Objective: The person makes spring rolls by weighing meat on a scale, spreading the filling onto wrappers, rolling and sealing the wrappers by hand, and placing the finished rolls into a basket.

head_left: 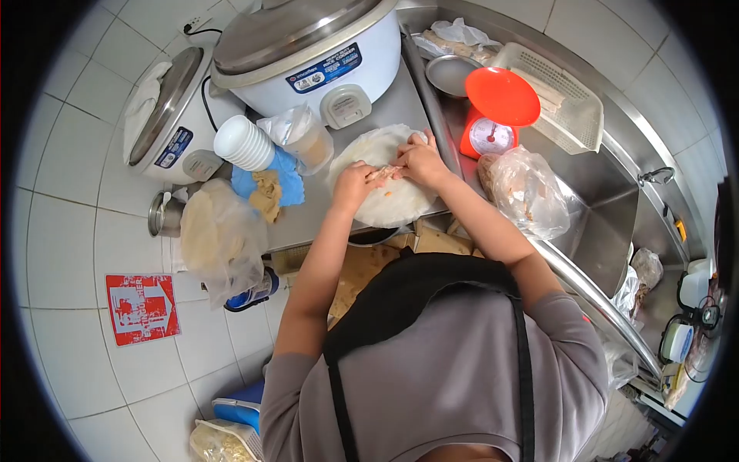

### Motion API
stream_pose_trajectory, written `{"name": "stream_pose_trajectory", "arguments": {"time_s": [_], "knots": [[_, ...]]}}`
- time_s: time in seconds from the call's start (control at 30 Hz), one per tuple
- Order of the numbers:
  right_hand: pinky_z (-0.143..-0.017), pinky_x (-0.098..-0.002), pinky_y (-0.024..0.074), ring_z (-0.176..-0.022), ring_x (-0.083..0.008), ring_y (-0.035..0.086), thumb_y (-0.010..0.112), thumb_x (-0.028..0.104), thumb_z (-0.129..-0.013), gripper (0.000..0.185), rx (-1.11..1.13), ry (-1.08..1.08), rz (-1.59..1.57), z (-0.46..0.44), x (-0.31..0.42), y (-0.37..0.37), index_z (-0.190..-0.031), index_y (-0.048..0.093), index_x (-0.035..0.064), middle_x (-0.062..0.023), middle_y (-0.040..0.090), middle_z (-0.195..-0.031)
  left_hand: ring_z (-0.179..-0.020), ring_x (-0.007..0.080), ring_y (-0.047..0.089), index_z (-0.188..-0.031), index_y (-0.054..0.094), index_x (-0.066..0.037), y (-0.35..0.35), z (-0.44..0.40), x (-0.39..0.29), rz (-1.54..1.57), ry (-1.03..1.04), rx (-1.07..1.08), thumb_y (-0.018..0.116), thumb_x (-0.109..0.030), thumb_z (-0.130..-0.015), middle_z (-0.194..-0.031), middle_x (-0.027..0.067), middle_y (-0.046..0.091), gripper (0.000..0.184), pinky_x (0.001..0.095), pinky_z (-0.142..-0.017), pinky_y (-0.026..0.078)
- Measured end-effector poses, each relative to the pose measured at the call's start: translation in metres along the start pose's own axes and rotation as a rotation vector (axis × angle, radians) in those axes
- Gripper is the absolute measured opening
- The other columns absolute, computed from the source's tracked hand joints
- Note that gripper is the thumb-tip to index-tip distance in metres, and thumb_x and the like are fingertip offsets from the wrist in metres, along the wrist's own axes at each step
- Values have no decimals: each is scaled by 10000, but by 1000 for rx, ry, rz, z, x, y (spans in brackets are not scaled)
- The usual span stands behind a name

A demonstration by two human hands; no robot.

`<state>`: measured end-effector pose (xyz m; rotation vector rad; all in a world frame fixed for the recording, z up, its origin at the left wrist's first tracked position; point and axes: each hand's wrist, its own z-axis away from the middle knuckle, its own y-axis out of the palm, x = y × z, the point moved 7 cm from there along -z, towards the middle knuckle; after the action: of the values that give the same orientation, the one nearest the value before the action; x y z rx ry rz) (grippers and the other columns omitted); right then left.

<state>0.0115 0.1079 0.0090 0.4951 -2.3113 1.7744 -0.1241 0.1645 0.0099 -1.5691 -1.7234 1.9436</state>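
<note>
Left hand [353, 186] and right hand [421, 159]: both pinching a strip of filling [382, 176], over round white sheet [392, 206], near counter's [396, 108] front right corner.

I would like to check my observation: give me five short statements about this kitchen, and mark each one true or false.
1. The left hand and right hand are at the round white wrapper. True.
2. The large rice cooker has no lid on. False: a metal lid covers it.
3. The white cups are nested together. True.
4. The kitchen scale is blue. False: it is red.
5. The wall sign is green. False: red and white.
</note>
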Motion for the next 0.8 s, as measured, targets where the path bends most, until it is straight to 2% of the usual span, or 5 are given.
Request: {"name": "stream_pose_trajectory", "arguments": {"time_s": [0.1, 0.2, 0.4, 0.6, 0.8], "knots": [[-1068, -598, 119, -1021, -204, 468, 715, 369, -643, 268, -5, -4, 1, -7, 10, -3, -870, 732, 226, 52, 602, -856, -707, 297, 567, -874, 678, -9, -16, 12, 7, 68, 144, -144, 799, -207, -612, -760, 119, 591, 350, 366, -657, 448], [-1074, -601, 110, -1024, -204, 467, 719, 382, -635, 299, 68, -27, -6, -13, 24, 14, -892, 727, 230, 45, 605, -847, -740, 294, 579, -897, 672, 5, -14, 14, 28, 29, 47, 6, 797, -195, -617, -801, 125, 604, 366, 362, -687, 457], [-1080, -594, 122, -1034, -201, 469, 697, 358, -675, 239, 89, -2, 55, -24, 38, 11, -873, 728, 228, 48, 619, -861, -744, 274, 588, -892, 671, 6, -30, 24, 22, 69, 174, -169, 780, -172, -642, -799, 116, 604, 325, 352, -684, 456], [-1087, -581, 103, -1064, -200, 465, 700, 349, -681, 285, 134, -60, 45, -31, 53, 24, -945, 716, 243, 44, 635, -887, -814, 275, 597, -1064, 641, -34, -28, 26, 39, 32, -60, 121, 771, -174, -664, -885, 121, 611, 443, 343, -743, 468], [-1082, -581, 94, -1041, -203, 478, 755, 323, -607, 430, 112, 71, -84, -19, 31, 7, -1023, 696, 234, 61, 648, -884, -817, 257, 601, -1040, 672, -57, -30, 28, 5, 101, 162, -221, 759, -179, -678, -874, 107, 646, 392, 340, -852, 443]]}}
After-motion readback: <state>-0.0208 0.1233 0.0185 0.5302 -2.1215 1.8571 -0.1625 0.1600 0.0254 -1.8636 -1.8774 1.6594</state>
